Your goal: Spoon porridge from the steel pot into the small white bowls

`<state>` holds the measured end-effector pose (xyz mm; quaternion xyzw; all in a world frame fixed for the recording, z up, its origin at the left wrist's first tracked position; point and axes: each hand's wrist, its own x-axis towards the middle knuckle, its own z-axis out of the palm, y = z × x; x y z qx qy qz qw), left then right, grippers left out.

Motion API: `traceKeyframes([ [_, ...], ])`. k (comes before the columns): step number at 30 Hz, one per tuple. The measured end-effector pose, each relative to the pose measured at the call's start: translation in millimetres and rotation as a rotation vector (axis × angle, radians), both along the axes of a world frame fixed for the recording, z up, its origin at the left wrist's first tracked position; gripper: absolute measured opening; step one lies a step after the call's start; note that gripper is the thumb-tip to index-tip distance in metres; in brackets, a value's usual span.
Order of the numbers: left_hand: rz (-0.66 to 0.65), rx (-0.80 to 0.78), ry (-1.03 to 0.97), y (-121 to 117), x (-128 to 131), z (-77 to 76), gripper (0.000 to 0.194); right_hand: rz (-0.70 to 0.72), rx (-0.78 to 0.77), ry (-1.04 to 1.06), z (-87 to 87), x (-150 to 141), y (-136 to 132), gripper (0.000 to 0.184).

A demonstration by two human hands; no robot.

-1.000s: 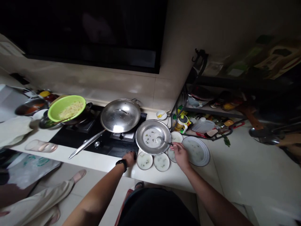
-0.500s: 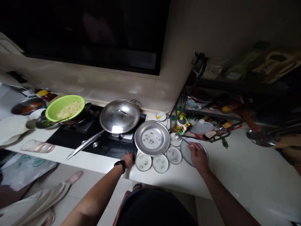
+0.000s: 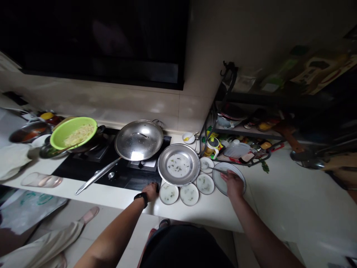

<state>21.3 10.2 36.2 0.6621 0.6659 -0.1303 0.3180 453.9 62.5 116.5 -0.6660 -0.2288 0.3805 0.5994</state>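
Stainless-steel basin [image 3: 161,160], wide-rimmed, on the counter [image 3: 220,216] at the cooktop's right edge; holds cloudy liquid with dark green flecks.
Spoon [image 3: 219,171], metal: handle pinched in the fingers of the right hand [image 3: 234,184], head at the rear small bowl [image 3: 212,162]; contact with the liquid cannot be told.
Left hand [image 3: 151,191], wristband behind it: fingers curled down at the cooktop's front right corner; whether they grip anything cannot be told.
Three front bowls [image 3: 189,205], small, similarly filled: along the basin's near side, towards the counter's front edge.
Ridged plate [image 3: 243,175]: right of the bowls, beneath the right hand, holding pale liquid.
Lidded pan [image 3: 139,141]: on the cooktop [image 3: 125,181], long handle towards its front edge.
Green bowl [image 3: 56,138]: at the cooktop's rear left, shredded pale food inside.
Clear glass [image 3: 41,180]: lying near the counter's front edge.
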Motion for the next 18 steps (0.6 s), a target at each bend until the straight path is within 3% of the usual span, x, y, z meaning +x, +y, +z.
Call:
traceKeyframes([
  [10,-0.006,0.001,-0.018,0,1,6.7,0.031,-0.104,0.056,0.115,21.2,13,-15,0.037],
  [18,0.006,0.006,-0.007,-1,3,9.3,0.037,0.010,0.072,0.061,56.6,-3,-16,0.038],
])
